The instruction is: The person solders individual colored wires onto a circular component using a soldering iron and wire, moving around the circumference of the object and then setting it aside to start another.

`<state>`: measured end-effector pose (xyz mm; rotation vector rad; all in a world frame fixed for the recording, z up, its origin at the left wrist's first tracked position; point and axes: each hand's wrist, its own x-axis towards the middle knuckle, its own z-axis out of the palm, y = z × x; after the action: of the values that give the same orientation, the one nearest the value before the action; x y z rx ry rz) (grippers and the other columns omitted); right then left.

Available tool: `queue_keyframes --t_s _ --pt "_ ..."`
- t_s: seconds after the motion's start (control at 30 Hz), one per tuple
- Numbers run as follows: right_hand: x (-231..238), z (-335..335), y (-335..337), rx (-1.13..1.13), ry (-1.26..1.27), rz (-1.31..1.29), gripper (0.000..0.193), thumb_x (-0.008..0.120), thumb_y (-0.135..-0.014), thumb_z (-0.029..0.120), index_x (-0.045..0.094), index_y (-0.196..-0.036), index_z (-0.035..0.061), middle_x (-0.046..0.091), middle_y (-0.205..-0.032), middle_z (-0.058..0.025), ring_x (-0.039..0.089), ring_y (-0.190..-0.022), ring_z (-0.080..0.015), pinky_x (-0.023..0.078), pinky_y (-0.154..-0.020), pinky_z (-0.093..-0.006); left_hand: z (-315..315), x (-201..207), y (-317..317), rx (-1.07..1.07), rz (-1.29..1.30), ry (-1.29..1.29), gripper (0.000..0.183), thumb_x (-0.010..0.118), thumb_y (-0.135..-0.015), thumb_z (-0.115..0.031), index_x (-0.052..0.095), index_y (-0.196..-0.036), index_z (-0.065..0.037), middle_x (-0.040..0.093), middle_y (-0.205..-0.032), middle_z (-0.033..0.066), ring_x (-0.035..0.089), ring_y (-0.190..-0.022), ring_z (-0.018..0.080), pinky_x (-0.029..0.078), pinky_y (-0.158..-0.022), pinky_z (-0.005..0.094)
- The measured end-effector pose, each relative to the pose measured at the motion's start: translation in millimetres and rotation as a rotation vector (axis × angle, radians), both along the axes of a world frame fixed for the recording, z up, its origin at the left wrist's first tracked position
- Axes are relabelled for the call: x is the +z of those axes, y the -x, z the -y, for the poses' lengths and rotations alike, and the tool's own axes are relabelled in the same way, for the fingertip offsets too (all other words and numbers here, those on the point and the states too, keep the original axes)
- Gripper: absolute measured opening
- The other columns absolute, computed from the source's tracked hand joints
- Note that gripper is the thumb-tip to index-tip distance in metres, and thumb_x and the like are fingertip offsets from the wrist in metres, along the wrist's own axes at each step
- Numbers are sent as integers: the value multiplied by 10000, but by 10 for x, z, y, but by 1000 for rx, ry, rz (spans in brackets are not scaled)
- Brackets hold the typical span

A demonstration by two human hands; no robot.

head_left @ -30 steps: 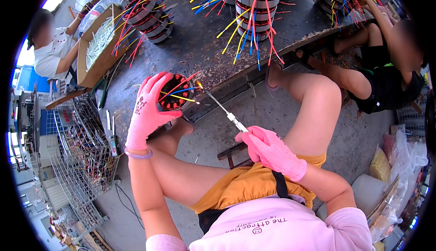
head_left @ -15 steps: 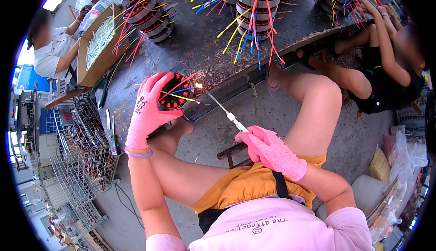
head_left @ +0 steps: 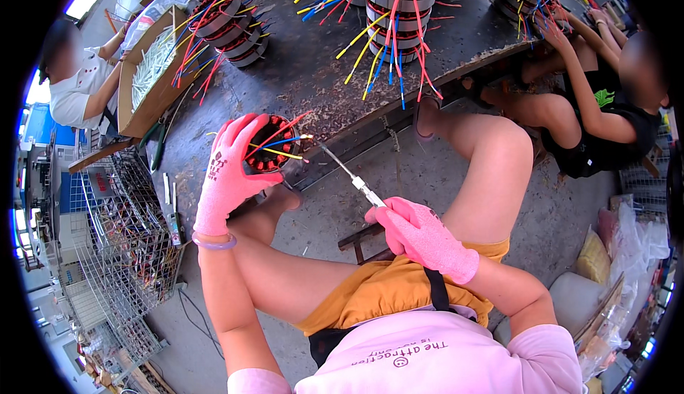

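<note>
My left hand (head_left: 231, 166), in a pink glove, is wrapped round a motor stator (head_left: 266, 160) with dark red windings at the near edge of the worktable. Red, blue and yellow lead wires (head_left: 286, 140) stick out of it to the right. In its pink glove, my right hand (head_left: 426, 239) grips a slim gas torch (head_left: 365, 189) with a long thin metal nozzle. The nozzle tip points at the wire ends, just short of them. No clear flame shows at the tip.
Stacked stators (head_left: 400, 16) with loose wires stand on the dark worktable (head_left: 306, 73). A cardboard box (head_left: 146, 84) of white sleeves sits at the left, beside a seated person. Another person (head_left: 605, 109) works at the right. A wire cage (head_left: 128, 230) stands lower left.
The bright flame seen between the nozzle tip and the wire ends is gone from sight. Both hands have shifted slightly left, keeping their grips.
</note>
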<state>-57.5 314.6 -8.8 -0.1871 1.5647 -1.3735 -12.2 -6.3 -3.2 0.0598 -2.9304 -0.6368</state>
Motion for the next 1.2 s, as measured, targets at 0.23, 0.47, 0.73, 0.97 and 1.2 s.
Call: queue_keyframes --t_s 0.23,0.47,0.73,0.97,1.2 --pt "-13 -24 -1 10 2 -33 342 496 -1008 350 641 -1075 47 511 -590 -6 373 -452 -54 273 -436 -239 -14 19 7 0 6 -5 891 866 -546 -178 543 -1371 -77 523 -1385 163 438 -1312 410 331 -1149 480" --pt "-20 -3 -7 0 9 -17 347 487 -1010 349 640 -1068 43 512 -592 -6 400 -466 -54 282 -445 -241 -9 21 8 -6 12 -1 889 862 -548 -189 543 -1371 -76 523 -1384 163 441 -1310 410 324 -1153 483" --pt "27 -17 5 7 0 -10 341 483 -1010 342 637 -1080 45 508 -594 -4 353 -432 -48 256 -414 -231 -12 28 8 -6 13 -2 896 859 -542 -195 542 -1371 -75 523 -1384 163 441 -1310 407 327 -1150 483" --pt "15 1 -6 -9 -5 14 339 494 -1008 342 638 -1090 46 506 -593 -5 357 -440 -48 259 -423 -235 -22 21 7 -4 10 -13 891 861 -556 -184 538 -1379 -74 518 -1392 161 433 -1315 413 333 -1142 482" --pt "2 -28 -8 0 13 -50 343 502 -1010 343 640 -1079 36 504 -588 -4 362 -445 -53 277 -440 -242 1 -3 -3 -4 5 8 900 858 -547 -177 537 -1381 -72 514 -1398 160 431 -1318 411 337 -1140 480"
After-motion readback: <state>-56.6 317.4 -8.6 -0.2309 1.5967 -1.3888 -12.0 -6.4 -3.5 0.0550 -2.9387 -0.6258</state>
